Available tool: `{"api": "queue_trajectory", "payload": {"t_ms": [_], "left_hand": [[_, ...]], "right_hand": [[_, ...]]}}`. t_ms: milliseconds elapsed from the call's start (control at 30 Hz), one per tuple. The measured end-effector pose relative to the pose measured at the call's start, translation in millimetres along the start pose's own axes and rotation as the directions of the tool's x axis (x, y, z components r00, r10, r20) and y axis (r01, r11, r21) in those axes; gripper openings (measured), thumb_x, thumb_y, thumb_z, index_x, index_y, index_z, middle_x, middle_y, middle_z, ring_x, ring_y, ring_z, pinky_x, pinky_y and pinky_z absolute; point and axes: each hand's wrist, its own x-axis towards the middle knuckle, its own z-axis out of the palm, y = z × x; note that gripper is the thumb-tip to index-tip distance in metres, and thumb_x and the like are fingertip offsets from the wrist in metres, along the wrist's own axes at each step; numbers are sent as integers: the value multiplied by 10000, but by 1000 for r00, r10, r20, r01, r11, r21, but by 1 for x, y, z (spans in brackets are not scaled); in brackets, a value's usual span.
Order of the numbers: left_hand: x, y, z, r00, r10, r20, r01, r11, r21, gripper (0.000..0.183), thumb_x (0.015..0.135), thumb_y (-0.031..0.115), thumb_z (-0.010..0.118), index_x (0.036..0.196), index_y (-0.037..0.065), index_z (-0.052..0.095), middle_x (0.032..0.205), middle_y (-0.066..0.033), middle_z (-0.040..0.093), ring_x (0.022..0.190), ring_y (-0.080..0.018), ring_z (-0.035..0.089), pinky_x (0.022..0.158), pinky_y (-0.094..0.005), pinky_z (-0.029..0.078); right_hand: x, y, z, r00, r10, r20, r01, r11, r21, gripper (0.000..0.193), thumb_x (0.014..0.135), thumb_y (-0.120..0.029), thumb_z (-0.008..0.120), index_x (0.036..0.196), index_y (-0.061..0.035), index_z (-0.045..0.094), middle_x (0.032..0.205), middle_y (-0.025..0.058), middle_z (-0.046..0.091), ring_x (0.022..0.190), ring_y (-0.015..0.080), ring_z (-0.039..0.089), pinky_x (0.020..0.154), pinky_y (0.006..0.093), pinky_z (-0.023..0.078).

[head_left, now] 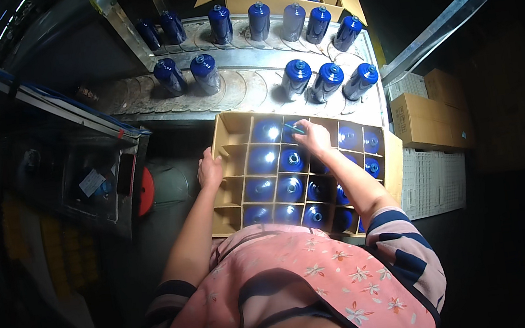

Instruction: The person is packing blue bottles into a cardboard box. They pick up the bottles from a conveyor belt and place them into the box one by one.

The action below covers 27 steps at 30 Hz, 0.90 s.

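Note:
A divided cardboard box stands in front of me, tilted slightly. Blue glass bottles fill most of its cells, necks up, while the leftmost column of cells holds none. My left hand is closed on the box's left wall. Over the far cells, the fingers of my right hand pinch a thin teal stick, pen-like in shape. Its tip is above a cell in the far row. My right forearm hides some of the bottles.
Beyond the box, several blue bottles stand on a two-lane conveyor. Another divided carton of bottles sits behind it. Metal posts flank the belt. Brown cartons are stacked at right; a red round stool is at left.

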Motion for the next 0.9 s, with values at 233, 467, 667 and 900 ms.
{"api": "queue_trajectory", "payload": {"t_ms": [233, 467, 667, 900], "left_hand": [[-4, -7, 5, 998, -35, 59, 35, 999, 4, 491, 909, 267, 572, 1366, 152, 431, 1158, -228, 602, 1113, -400, 556, 937, -490, 440], [7, -5, -2, 998, -59, -4, 58, 998, -39, 465, 913, 260, 554, 1348, 141, 440, 1152, -239, 593, 1100, -419, 554, 925, -499, 443], [-10, 11, -7, 999, -27, 45, 30, 998, -58, 466, 916, 275, 561, 1351, 172, 429, 1154, -241, 578, 1076, -438, 561, 920, -503, 449], [-10, 11, -9, 998, -37, 47, 42, 994, -100, 453, 922, 242, 552, 1348, 156, 423, 1188, -241, 577, 1113, -448, 537, 947, -505, 429]], "right_hand": [[-20, -17, -52, 983, -111, -146, 157, 920, 360, 333, 745, -186, 750, 1061, -112, 677, 905, 77, 704, 838, 188, 681, 792, 298, 516], [40, -62, -159, 929, -119, -351, 355, 559, 750, 279, 770, -59, 724, 1044, -52, 673, 768, -38, 617, 679, 40, 548, 636, 208, 460], [101, -73, -112, 930, 33, -367, 184, 821, 541, 302, 788, -228, 774, 960, -4, 665, 709, 10, 614, 658, 86, 544, 622, 248, 442], [156, -46, -64, 929, 78, -362, 79, 914, 399, 346, 794, -307, 754, 858, 14, 644, 661, 89, 625, 612, 138, 590, 618, 321, 485]]}}
